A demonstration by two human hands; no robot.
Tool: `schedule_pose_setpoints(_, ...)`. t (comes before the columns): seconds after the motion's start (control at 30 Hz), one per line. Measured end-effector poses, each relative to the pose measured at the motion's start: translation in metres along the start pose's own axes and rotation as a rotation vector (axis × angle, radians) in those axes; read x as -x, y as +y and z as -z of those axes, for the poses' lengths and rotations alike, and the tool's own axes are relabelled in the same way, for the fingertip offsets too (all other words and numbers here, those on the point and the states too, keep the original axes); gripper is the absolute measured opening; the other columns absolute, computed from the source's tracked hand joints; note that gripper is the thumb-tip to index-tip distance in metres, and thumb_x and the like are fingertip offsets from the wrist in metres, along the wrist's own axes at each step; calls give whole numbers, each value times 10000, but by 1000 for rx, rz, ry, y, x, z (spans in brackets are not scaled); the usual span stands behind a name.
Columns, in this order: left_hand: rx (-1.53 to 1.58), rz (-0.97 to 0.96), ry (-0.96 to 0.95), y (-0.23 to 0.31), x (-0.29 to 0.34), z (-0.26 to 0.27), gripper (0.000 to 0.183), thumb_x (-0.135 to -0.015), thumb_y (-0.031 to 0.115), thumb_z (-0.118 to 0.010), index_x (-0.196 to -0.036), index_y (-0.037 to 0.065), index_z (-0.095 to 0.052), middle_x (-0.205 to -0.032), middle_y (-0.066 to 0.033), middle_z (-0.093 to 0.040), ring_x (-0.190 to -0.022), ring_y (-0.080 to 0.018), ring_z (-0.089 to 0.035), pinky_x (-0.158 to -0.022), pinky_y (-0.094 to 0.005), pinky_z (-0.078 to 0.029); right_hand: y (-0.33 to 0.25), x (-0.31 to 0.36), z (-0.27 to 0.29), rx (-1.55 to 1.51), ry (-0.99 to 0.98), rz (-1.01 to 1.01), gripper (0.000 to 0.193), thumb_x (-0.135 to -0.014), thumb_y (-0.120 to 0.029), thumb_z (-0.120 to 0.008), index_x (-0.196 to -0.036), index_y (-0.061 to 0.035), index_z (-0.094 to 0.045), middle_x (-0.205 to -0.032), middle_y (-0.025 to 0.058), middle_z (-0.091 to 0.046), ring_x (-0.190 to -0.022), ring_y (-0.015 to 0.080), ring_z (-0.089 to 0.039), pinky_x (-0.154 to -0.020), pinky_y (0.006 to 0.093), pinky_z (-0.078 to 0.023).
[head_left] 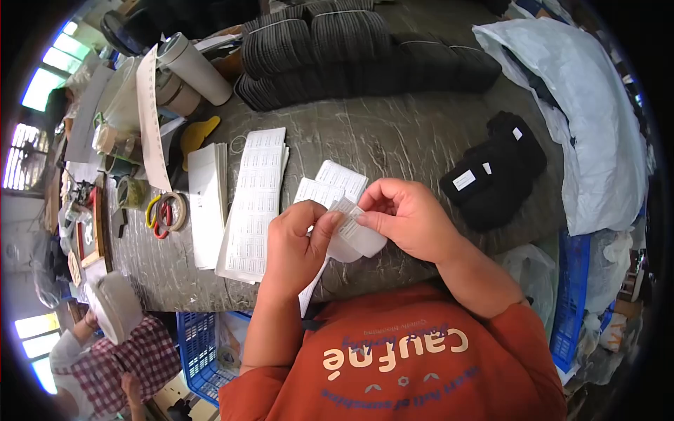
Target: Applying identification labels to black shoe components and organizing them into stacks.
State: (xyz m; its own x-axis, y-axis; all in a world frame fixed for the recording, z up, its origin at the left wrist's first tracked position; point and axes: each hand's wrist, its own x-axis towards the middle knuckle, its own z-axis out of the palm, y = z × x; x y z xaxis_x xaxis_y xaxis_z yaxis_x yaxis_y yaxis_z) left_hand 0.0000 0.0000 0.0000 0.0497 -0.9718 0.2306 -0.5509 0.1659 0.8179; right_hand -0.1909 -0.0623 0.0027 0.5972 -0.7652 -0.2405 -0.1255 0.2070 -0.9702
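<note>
We hold our 2 hands together just above the near edge of the grey table [393,140], forearms coming up from below with the wrists bent inward. Our left hand [295,245] and right hand [407,217] both pinch 1 small white label [349,216] between thumb and fingertips, over a strip of labels [330,186]. Stacks of label sheets [253,203] lie just to the left, a black cloth bundle [498,168] to the right.

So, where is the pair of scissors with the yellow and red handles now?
In the head view the scissors lie at the left side of the table, just left of the stack of white sheets and far from both hands.
</note>
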Motion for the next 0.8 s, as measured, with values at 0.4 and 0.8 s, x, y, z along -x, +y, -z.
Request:
schedule_pose_setpoints(0.4,-43,-236,-518,20,26,-41,162,-796,113,-713,-804,-13,-612,-1088,-158,-634,-996,-333,-610,-828,-412,-516,26,35,65,-16,355,108,39,-893,5,-634,-894,-18,-602,-779,-36,-588,-717,21,-534,-658,186,-448)
schedule_pose_setpoints(0.8,-243,-364,-536,5,36,-73,211,-849,161,-666,-780,-24,-590,-1266,-186,-587,-1247,-340,-512,-1027,-440,-435,67,36,51,233,389,18,51,-860,-14,-663,-829,20,-639,-711,28,-650,-643,53,-577,-580,220,-461)
